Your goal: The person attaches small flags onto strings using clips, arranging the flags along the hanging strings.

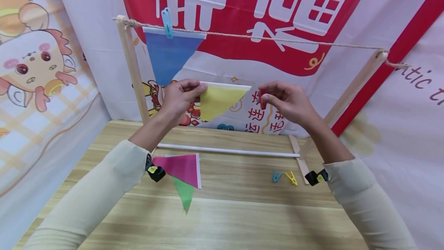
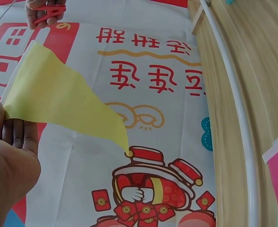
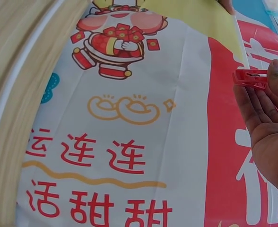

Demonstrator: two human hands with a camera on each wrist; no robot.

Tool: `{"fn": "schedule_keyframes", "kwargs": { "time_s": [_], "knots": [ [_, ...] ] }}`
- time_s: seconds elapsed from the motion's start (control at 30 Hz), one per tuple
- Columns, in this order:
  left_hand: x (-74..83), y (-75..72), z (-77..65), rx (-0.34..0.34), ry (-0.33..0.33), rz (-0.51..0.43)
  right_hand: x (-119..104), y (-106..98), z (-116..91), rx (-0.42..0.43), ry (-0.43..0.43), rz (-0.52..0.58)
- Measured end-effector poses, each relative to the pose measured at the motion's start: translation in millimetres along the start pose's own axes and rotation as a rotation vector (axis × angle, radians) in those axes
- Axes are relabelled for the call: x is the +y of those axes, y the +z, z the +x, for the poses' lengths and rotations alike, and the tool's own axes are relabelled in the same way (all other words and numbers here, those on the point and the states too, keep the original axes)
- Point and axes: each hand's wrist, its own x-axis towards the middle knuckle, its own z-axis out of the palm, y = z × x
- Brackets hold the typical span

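Note:
My left hand pinches a yellow triangular pennant by the left end of its white top edge, below the twine. To the pennant's right, my right hand holds a red clothespin between thumb and fingers; in the right wrist view the red clothespin lies near the pennant's corner, and I cannot tell whether they touch. A blue pennant hangs from the twine at the left, under a light-blue clothespin.
Wooden posts hold the twine at both ends, with a white rod low between them. On the table lie a pink pennant, a green pennant, a blue clothespin and a yellow clothespin.

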Motion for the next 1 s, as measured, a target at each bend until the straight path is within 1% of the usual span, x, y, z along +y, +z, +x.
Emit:
{"fn": "schedule_keyframes", "kwargs": {
  "time_s": [0.07,0.17,0.27,0.47,0.73,0.93,1.0],
  "knots": [
    [2.7,1.5,0.5,0.000,0.014,0.004,-2,-1,2,0.003,-0.001,0.010],
    [6.6,3.4,1.7,0.000,0.019,-0.013,-4,-1,5,0.004,-0.005,0.026],
    [10.6,4.9,2.3,0.000,0.011,-0.028,-6,-2,7,0.002,-0.015,0.053],
    [16.7,5.9,3.5,0.013,-0.004,-0.046,-11,-2,10,0.012,-0.049,0.061],
    [22.7,7.5,5.4,0.018,0.023,-0.148,-16,0,14,0.038,-0.069,0.066],
    [25.4,6.9,7.2,0.028,0.008,-0.154,-19,1,16,0.037,-0.057,0.084],
    [26.6,6.3,7.9,0.032,0.008,-0.137,-21,1,18,0.038,-0.055,0.086]
  ]
}}
